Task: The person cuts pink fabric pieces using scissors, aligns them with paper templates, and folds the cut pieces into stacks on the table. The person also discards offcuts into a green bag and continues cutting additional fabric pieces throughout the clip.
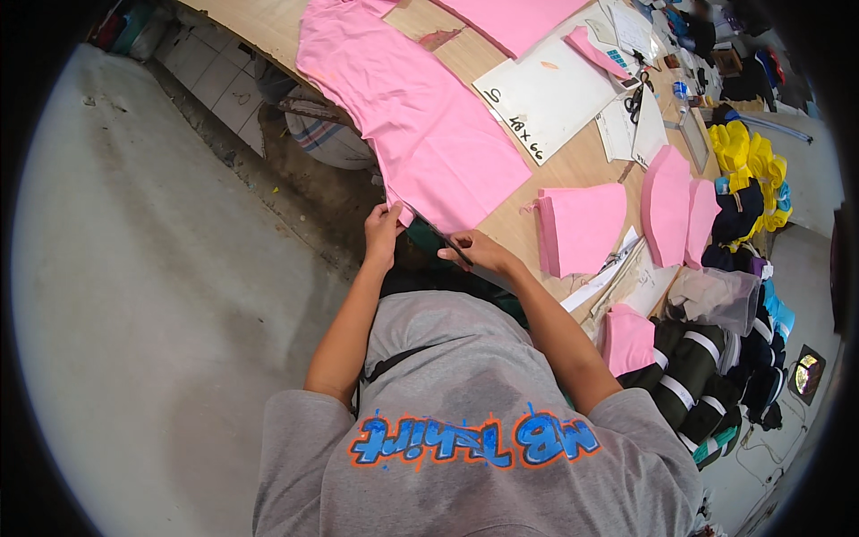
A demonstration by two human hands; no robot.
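A large piece of pink fabric lies over the table and reaches its near edge. My left hand pinches the near corner of this fabric, just off the table. In my right hand is a pair of dark scissors. Their blades point up and left, along the fabric's near edge, toward my left hand. Whether the blades are apart or closed on the cloth is hard to see. My fingers cover most of the scissor handles.
On the wooden table lie stacked pink cut pieces, curved pink pieces and a white pattern card. Black-handled scissors rest among papers. Dark fabric rolls stand at the right. A white sack sits under the table's left edge.
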